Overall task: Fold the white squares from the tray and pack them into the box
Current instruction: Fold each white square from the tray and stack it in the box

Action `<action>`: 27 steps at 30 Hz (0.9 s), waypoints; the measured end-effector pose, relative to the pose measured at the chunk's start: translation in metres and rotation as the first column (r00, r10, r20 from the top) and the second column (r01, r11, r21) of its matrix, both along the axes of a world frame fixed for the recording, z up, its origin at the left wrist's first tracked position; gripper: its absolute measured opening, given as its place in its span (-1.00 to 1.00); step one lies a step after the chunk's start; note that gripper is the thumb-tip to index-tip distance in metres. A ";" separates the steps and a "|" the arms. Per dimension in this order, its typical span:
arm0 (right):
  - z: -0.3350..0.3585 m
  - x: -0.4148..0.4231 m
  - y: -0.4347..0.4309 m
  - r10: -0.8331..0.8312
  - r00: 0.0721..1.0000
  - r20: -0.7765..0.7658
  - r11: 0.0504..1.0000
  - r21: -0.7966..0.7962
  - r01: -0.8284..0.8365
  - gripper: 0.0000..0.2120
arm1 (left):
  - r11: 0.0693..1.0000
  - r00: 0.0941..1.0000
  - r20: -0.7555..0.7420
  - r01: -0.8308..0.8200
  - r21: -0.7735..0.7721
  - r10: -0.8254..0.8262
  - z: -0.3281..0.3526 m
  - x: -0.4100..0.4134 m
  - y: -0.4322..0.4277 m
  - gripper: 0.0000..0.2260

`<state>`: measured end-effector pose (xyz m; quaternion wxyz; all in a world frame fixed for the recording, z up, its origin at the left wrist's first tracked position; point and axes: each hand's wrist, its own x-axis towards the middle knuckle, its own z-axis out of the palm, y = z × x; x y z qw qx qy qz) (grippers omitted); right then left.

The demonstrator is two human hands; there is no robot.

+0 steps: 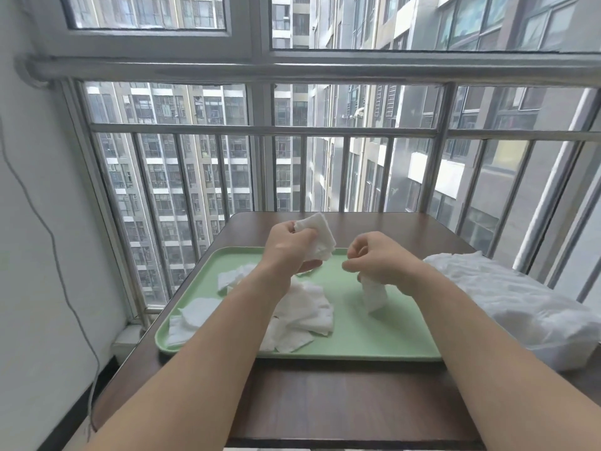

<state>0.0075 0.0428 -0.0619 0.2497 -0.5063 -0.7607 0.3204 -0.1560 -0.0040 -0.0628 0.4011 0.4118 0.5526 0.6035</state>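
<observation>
White soft squares [302, 312] lie heaped on the green tray [374, 340]. Above the tray, the left hand [289, 252] grips a limp square [318, 237]; the right hand [380, 262] pinches a folded square [374, 292] hanging down.

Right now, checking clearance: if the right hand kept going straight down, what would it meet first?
The right hand would likely reach bare green tray, its hanging square touching first; depth is unclear.

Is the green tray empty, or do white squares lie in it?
Not empty: a loose pile of white squares lies in the middle of the tray, a few more near its left edge.
</observation>
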 end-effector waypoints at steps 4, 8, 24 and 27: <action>-0.004 0.004 0.002 0.021 0.972 0.232 0.999 -0.028 -0.015 -0.65 | 1.000 1.000 -0.021 0.003 -0.013 -0.003 -0.002 0.001 0.002 -0.91; 0.001 0.014 -0.006 -0.033 0.999 -0.006 0.962 -0.271 0.030 -0.40 | 1.000 0.999 -0.033 0.009 -0.004 -0.009 -0.004 0.001 0.004 -0.91; 0.029 0.055 -0.047 0.027 0.991 -0.133 1.000 0.005 -0.026 -0.76 | 0.985 0.979 -0.101 0.173 -0.021 -0.174 0.005 0.014 -0.002 -0.85; 0.057 0.076 -0.062 0.112 0.952 -0.285 0.993 0.062 -0.098 -0.72 | 0.954 0.950 -0.097 0.298 -0.006 -0.298 0.017 0.032 -0.008 -0.78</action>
